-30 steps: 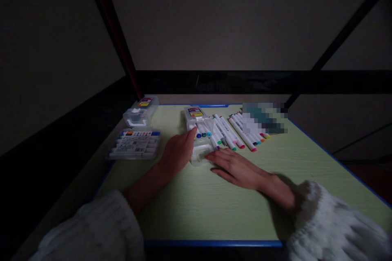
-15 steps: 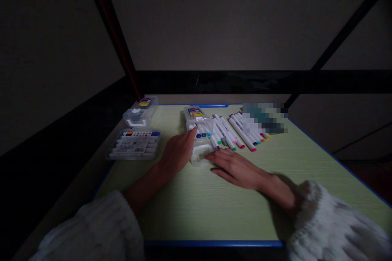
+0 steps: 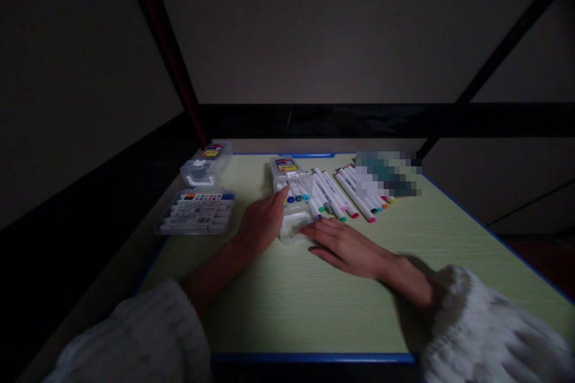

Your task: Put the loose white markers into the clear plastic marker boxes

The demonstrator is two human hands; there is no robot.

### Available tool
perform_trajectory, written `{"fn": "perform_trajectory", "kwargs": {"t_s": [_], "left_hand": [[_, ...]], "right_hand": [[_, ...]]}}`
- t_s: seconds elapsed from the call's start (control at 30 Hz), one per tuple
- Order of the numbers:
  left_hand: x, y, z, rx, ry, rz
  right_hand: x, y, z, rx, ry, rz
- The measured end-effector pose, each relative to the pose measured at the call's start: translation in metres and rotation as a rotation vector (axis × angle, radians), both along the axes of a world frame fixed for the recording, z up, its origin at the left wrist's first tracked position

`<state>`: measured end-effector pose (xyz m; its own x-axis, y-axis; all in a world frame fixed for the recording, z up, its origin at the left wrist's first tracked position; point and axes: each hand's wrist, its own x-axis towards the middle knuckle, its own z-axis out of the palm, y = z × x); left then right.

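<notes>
A clear plastic marker case (image 3: pixel 286 166) with a coloured label lies open at the middle of the table. Several white markers (image 3: pixel 298 192) with blue and teal ends poke out of it towards me. Its clear flap (image 3: pixel 290 233) rests on the near side. My left hand (image 3: pixel 260 224) is closed at the case's left side, thumb by the marker ends; most of its fingers are hidden. Palm down, my right hand (image 3: pixel 348 245) has its fingers stretched out, their tips at the right edge of the flap.
Loose white markers (image 3: pixel 354 194) with coloured ends lie in two groups right of the case. A blurred-out patch (image 3: pixel 389 173) covers something behind them. At the left are a filled marker case (image 3: pixel 197 212) and another clear case (image 3: pixel 207 164) with a handle. The table (image 3: pixel 305 311) has blue edges.
</notes>
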<state>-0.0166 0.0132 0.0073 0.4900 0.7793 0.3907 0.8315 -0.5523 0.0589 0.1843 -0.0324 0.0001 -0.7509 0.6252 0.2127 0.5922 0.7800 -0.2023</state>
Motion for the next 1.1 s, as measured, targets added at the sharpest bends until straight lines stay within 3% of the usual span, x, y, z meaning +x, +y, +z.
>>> {"fn": "perform_trajectory", "kwargs": {"t_s": [0.4,0.83,1.1], "left_hand": [[-0.003,0.001,-0.003,0.076,-0.043,-0.065],[-0.005,0.004,-0.011,0.332,-0.140,-0.214],[-0.006,0.003,-0.007,0.390,-0.156,-0.264]], "right_hand": [[0.001,0.000,-0.001,-0.003,-0.005,-0.001],[0.000,0.000,-0.001,-0.004,-0.020,-0.008],[0.000,0.000,-0.001,-0.001,-0.009,-0.002]]}}
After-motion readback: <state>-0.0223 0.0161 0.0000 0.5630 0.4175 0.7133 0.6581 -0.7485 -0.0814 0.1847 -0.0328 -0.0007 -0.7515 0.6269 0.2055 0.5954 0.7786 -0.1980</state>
